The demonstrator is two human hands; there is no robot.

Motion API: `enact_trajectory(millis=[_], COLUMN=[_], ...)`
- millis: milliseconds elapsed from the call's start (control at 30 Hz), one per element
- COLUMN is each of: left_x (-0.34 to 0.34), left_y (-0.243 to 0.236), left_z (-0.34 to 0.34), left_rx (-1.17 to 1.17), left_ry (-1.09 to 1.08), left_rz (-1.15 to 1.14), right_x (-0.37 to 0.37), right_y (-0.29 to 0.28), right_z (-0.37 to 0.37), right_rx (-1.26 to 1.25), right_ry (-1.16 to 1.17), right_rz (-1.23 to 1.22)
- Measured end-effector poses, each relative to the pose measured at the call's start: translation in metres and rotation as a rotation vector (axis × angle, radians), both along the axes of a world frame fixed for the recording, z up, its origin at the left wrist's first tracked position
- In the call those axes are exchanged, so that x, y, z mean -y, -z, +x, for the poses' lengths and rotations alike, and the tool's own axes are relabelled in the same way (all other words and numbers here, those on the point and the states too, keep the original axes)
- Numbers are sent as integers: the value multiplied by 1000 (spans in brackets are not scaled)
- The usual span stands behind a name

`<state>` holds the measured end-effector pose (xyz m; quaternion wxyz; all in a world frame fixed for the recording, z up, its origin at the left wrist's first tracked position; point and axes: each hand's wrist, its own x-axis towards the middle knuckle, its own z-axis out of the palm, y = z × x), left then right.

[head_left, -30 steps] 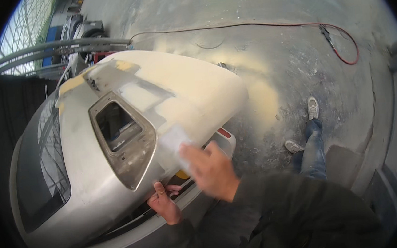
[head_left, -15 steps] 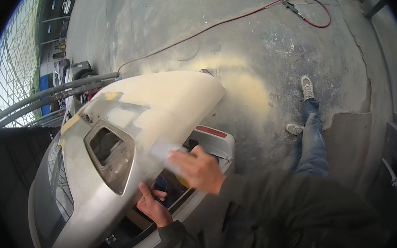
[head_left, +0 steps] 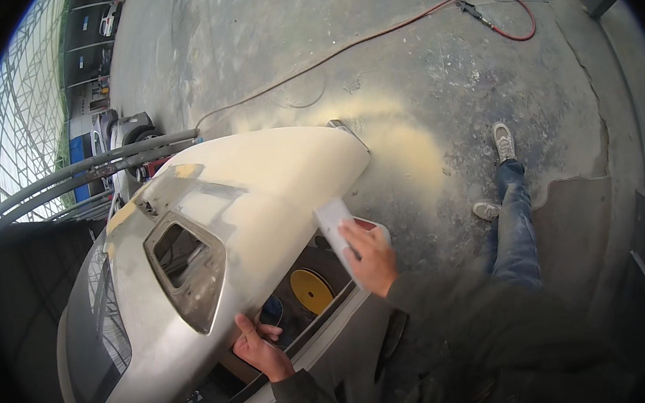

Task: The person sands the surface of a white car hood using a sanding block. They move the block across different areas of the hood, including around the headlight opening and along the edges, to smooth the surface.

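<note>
Holding a pale flat block [head_left: 333, 220] at the edge of the cream-coated car panel [head_left: 289, 170], my right hand [head_left: 372, 257] has its fingers closed on the near end; I judge it light, stiff, best taken across its back. My left hand [head_left: 262, 351] meets the panel's rim, grip uncertain.

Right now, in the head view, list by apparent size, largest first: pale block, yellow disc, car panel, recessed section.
1. Car panel
2. Recessed section
3. Pale block and yellow disc, unranked: they look close in size, and the right hand hides part of the block.
</note>
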<state>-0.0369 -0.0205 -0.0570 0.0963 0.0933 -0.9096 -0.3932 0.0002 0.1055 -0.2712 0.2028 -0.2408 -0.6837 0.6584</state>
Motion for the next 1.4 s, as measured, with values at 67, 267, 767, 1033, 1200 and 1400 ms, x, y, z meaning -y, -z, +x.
enact_trajectory(millis=[67,267,767,1033,1200,1400], left_x=[3,3,-30,-54,-71,-77], left_y=[2,-1,-20,-48,-45,-54], left_z=[2,4,11,24,16,20], left_rx=[-20,1,254,-56,-73,-24], left_ry=[-25,-31,-312,-709,-751,-794], left_rz=[-6,-22,134,195,281,265], right_x=[-26,-56,-130,-112,-66,-89], right_y=[-17,-62,-56,-121,-120,-117], right_z=[0,-72,-181,-257,-327,-278], right_rx=[-39,-158,-109,-228,-299,-295], right_ry=[-95,-392,-815,-1127,-1126,-1167], right_rz=[51,114,142,260,272,249])
